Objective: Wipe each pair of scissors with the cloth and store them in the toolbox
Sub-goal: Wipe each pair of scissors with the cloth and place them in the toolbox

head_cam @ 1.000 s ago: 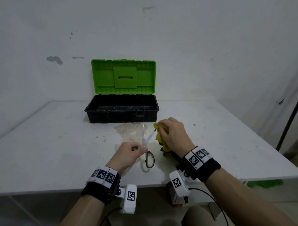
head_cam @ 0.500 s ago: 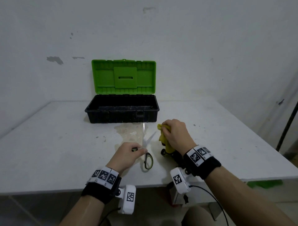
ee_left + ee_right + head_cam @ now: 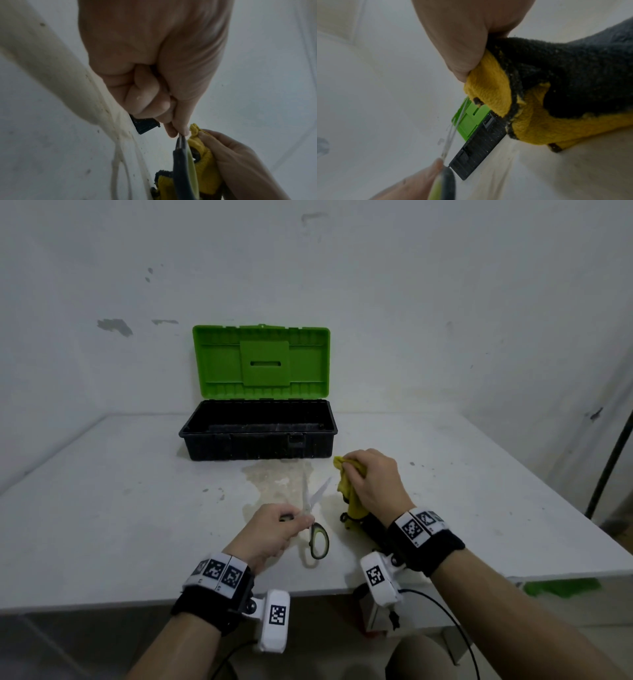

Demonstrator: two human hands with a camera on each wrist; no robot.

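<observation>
My left hand (image 3: 274,532) pinches a pair of scissors (image 3: 313,518) near the pivot, blades spread and pointing away, the grey-green handle loop (image 3: 319,542) toward me. In the left wrist view the same scissors (image 3: 181,162) hang below my fingertips (image 3: 178,129). My right hand (image 3: 371,484) grips a bunched yellow-and-black cloth (image 3: 347,491) just right of the blades, not touching them; the cloth (image 3: 530,94) fills the right wrist view. The toolbox (image 3: 258,429), black with its green lid (image 3: 261,362) raised, stands open behind on the table (image 3: 102,508).
A pale stain (image 3: 274,477) marks the table in front of the toolbox. The wall rises right behind the box. A dark pole (image 3: 609,467) stands off the table's right edge, and something green (image 3: 561,587) lies below that edge.
My right hand with the cloth has slid right and slightly back, off the scissor blade. The left hand and scissors have stayed nearly where they were.
</observation>
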